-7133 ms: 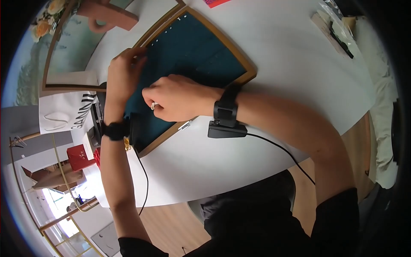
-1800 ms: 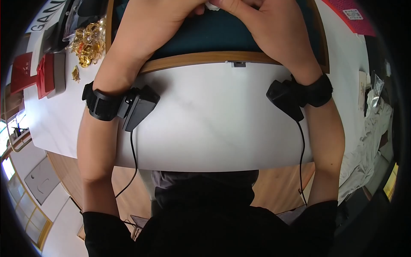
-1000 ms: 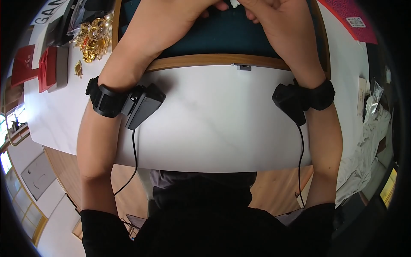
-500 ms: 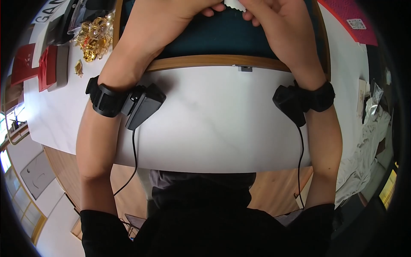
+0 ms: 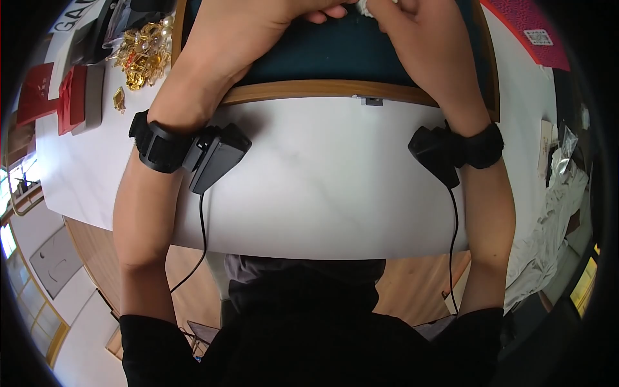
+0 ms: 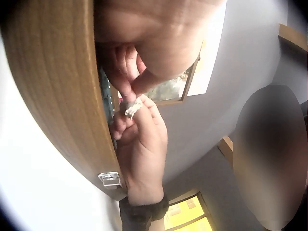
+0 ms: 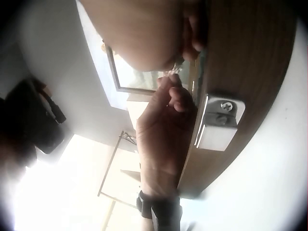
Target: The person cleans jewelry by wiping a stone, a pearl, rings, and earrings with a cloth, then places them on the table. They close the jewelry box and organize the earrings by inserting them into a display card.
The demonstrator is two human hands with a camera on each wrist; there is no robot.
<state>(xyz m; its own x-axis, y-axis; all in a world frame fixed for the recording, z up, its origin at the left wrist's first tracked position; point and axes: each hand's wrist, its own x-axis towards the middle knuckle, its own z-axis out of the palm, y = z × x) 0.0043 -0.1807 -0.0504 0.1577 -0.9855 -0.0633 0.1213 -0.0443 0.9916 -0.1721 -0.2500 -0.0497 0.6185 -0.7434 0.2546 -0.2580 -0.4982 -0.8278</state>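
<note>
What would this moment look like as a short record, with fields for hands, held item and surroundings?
Left hand: fingertips pinch a small white piece
Right hand: thumb and fingers grip the same piece
Held item: partly hidden; exact kind unclear
Below the hands: wood-framed case, dark green inside
Case front: metal clasp
Left of case: pile of gold jewelry, red box
Surface: white table

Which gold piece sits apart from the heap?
The small, roughly diamond-shaped piece, alone on the white table, nearer the person; the others lie bunched in the gold heap.
</note>
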